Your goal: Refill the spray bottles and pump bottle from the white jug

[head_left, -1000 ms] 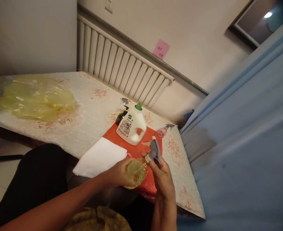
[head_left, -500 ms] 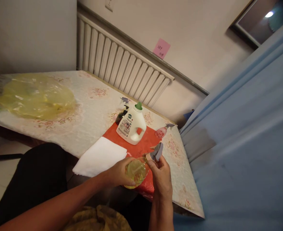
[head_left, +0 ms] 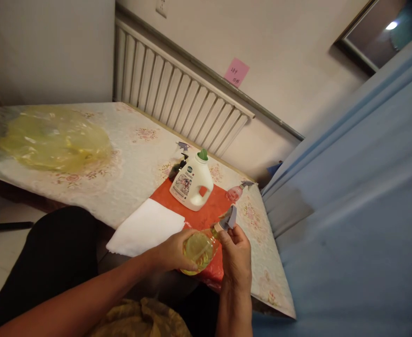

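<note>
A clear spray bottle with yellow liquid is held tilted over the table's front edge, its grey trigger head pointing up and right. My left hand is closed around the bottle's body. At the neck, my right hand grips the collar just below the trigger head, thumb on the near side; some of its fingers are hidden behind. Beyond them a white detergent jug with a green cap stands upright on a red sheet. A folded white cloth lies left of my hands.
A pink spray bottle stands at the right, and a dark pump bottle is partly behind the jug. On the left lies a yellow plastic bag. A radiator lines the wall; a blue curtain hangs on the right.
My right hand's fingers have shifted slightly at the spray bottle's neck, and the trigger head sits a little higher. Both hands keep hold of the bottle.
</note>
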The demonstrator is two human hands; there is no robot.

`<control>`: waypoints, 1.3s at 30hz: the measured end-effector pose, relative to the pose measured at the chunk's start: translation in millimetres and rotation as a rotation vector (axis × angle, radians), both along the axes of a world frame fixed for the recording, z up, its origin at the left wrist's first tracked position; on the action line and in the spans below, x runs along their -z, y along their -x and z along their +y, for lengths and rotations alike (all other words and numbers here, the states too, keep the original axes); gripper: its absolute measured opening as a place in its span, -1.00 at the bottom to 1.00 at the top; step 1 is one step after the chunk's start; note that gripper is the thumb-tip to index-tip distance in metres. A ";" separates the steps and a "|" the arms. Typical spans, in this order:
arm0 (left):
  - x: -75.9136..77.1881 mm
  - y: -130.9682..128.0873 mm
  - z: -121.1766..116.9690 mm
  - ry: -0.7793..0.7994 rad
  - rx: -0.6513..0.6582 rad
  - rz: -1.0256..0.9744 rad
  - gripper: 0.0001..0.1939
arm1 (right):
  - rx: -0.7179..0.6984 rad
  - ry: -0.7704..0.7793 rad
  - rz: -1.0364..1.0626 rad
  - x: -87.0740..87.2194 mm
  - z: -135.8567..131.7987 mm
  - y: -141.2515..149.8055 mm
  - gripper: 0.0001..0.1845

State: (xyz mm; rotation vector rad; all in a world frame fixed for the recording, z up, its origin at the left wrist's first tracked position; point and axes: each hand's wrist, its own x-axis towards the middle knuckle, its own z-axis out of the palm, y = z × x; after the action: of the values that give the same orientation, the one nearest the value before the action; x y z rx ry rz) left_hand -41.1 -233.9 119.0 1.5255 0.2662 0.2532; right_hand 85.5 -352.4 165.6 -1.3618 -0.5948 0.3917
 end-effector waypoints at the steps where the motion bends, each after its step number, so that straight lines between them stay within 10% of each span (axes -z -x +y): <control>1: -1.3 0.4 -0.2 0.001 0.002 0.003 -0.28 | 0.004 0.004 -0.005 -0.3 -0.3 0.3 -0.75; 39: -4.4 1.8 0.4 0.012 -0.015 -0.002 -0.30 | 0.054 0.079 -0.072 1.6 2.2 7.7 -0.64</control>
State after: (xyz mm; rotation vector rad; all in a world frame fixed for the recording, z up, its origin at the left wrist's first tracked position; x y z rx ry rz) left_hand -43.0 -233.4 123.4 1.5117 0.2774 0.2647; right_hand 77.8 -350.2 164.0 -1.4696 -0.6057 0.3267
